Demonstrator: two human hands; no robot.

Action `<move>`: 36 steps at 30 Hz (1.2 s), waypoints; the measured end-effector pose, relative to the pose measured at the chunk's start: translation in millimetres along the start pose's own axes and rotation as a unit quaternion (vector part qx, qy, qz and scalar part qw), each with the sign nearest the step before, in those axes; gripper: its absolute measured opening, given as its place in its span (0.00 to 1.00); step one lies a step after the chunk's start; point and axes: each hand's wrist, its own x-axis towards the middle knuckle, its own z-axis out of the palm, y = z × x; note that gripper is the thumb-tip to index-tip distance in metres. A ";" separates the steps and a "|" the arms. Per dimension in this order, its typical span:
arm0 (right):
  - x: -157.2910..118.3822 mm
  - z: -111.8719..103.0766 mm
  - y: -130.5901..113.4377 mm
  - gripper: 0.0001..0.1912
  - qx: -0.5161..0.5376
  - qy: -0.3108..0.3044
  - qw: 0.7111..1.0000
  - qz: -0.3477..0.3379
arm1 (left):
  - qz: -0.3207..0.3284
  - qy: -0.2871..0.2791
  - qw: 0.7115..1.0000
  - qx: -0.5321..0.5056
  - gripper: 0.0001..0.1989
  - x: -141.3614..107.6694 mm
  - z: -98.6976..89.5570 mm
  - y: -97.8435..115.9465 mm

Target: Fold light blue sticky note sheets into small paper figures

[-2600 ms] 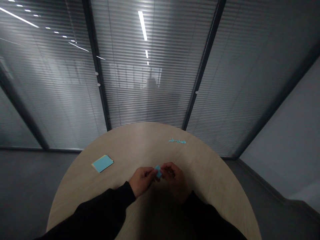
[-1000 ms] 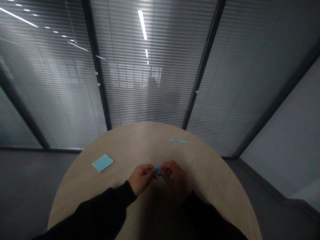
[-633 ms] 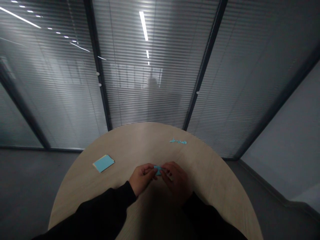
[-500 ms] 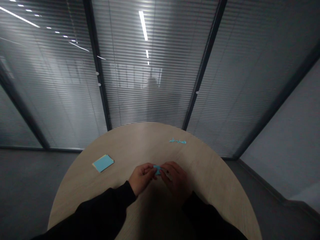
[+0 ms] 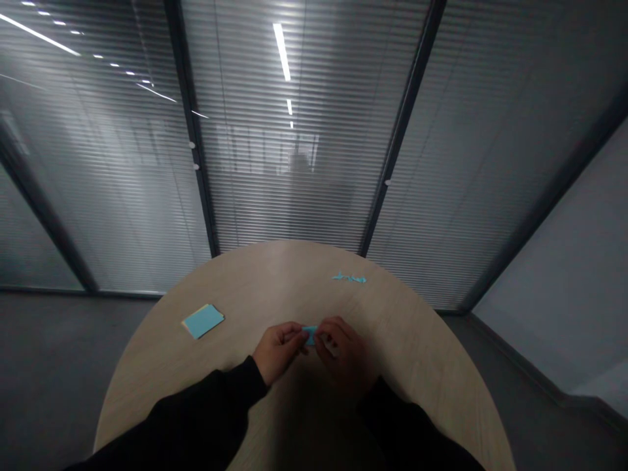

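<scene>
A small piece of blue paper (image 5: 311, 335), seemingly folded, is held between my two hands just above the near middle of the table. My left hand (image 5: 279, 350) pinches its left end between thumb and fingers. At its right end, the thumb and bent fingers of my right hand (image 5: 346, 353) grip the paper. The fingers cover much of it, so its full shape is hidden.
On the round wooden table (image 5: 275, 275), a stack of blue and yellow paper sheets (image 5: 203, 321) lies to the left. Several small folded blue paper pieces (image 5: 349, 278) sit in a row toward the back right. A glass wall with blinds (image 5: 294, 196) stands behind the table.
My right thumb and fingers have shifted slightly on the blue paper, and their tips are drawn closer together. My left hand keeps its pinch.
</scene>
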 end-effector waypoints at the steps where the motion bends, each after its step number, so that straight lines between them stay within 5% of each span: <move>1: 0.0 0.2 0.4 0.03 0.024 -0.004 1.000 0.018 | -0.001 -0.001 1.000 0.001 0.24 -0.5 0.1 0.8; 7: 0.4 -0.4 0.7 0.02 0.100 -0.007 0.995 0.028 | 0.004 -0.018 1.000 -0.015 0.23 -0.4 -0.6 2.2; 18: 0.3 -4.0 -0.1 0.07 -0.007 -0.006 0.995 -0.097 | -0.004 -0.031 0.999 -0.014 0.22 -0.2 -4.7 1.5; 36: -0.5 -4.2 3.3 0.09 -0.085 -0.011 0.984 -0.157 | -0.028 -0.012 0.999 -0.043 0.19 -2.8 -0.5 2.4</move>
